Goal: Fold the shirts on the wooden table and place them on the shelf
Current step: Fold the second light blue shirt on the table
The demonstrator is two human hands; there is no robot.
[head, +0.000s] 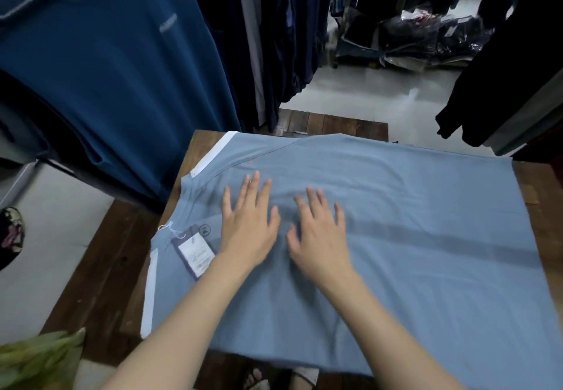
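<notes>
1. A light blue T-shirt [396, 222] lies spread flat over the wooden table [100, 283] and covers most of its top. The collar end points to 9 o'clock and the hem end to 3 o'clock.
2. The left hand [246, 225] rests palm down on the shirt, just to the 3 o'clock side of the collar. Its fingers are straight and spread, pointing to 12 o'clock, and they grip nothing.
3. The right hand [320, 237] lies palm down just beside it, on its 3 o'clock side. Its fingers are likewise straight and spread, a little blurred. The two thumbs are close but apart.
4. A white hang tag [195, 252] with a dark border lies on the shirt at 9 o'clock from the left wrist, tied on by a thin string. A round size sticker [204, 230] sits just beside it, towards 12 o'clock.
5. White stripe trim [225, 146] runs along the sleeve at the shirt's 11 o'clock corner. A paler strip edges the sleeve at 7 o'clock.
6. Bare wood shows at the table's 9, 12 and 3 o'clock sides.
7. A dark blue T-shirt [106, 85] hangs at 10 o'clock from the table, and dark garments [274, 39] hang at 12 o'clock.
8. Plastic-wrapped packages [426, 39] lie on the pale floor at 1 o'clock.
9. Green fabric [39, 359] shows at 7 o'clock in the view's corner.
</notes>
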